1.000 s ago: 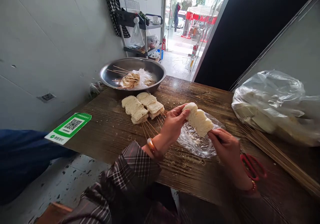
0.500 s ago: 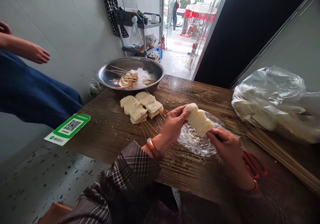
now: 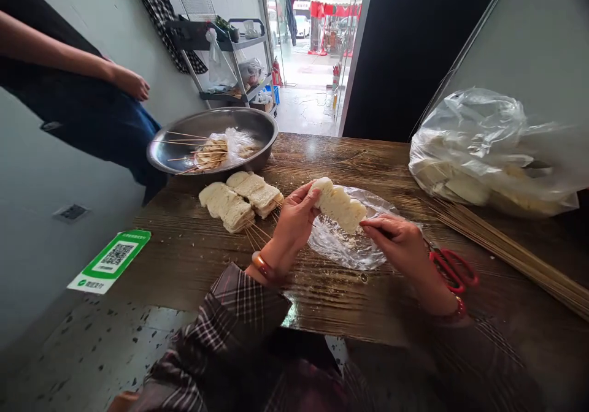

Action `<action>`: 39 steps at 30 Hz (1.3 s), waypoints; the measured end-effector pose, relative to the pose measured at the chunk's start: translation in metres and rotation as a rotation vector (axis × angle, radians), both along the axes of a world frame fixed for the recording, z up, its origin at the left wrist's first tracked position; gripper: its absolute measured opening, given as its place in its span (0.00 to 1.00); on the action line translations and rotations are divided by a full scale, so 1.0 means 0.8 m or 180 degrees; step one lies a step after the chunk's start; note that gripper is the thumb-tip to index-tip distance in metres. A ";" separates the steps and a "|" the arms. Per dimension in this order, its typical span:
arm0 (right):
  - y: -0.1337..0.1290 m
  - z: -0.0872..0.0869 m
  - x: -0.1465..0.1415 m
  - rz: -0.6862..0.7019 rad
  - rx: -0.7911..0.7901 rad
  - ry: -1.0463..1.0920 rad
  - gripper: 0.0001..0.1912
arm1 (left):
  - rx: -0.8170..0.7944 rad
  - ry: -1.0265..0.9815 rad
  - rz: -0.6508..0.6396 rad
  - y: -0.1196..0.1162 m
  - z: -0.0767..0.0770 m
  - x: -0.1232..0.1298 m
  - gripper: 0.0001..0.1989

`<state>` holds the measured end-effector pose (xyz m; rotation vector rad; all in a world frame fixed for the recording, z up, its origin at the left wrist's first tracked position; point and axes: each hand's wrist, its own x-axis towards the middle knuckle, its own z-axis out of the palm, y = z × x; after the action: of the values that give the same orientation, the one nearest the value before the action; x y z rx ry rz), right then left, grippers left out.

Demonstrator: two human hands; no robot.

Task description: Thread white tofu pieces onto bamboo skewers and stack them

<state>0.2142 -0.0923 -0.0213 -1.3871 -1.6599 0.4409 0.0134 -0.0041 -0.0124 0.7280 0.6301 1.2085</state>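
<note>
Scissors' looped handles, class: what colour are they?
Red; the looped scissors handles show best in the head view.

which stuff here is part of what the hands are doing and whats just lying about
Likely in use:
- skewered spongy slice, in both left hand and right hand
- stacked skewered slices
- bamboo skewers
- plastic bag of pale pieces

Probably just lying about:
- QR-code sign
- red-handled scissors
- checked cloth
</note>
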 end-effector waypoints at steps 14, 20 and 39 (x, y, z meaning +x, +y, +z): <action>0.000 -0.014 0.007 -0.0098 0.0100 -0.0259 0.11 | -0.0070 -0.0002 -0.0046 -0.011 -0.007 0.010 0.21; 0.003 -0.020 0.008 0.0102 0.0133 -0.0493 0.12 | -0.0188 -0.0196 0.0260 -0.008 -0.005 0.005 0.23; 0.079 0.026 -0.165 0.0484 -0.0177 -0.0198 0.08 | 0.0417 0.0846 0.1870 -0.024 0.030 -0.205 0.19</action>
<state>0.0821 -0.0294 -0.0004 -1.3318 -1.8238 0.5394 -0.1504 -0.0230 0.0116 0.8520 1.0392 1.7182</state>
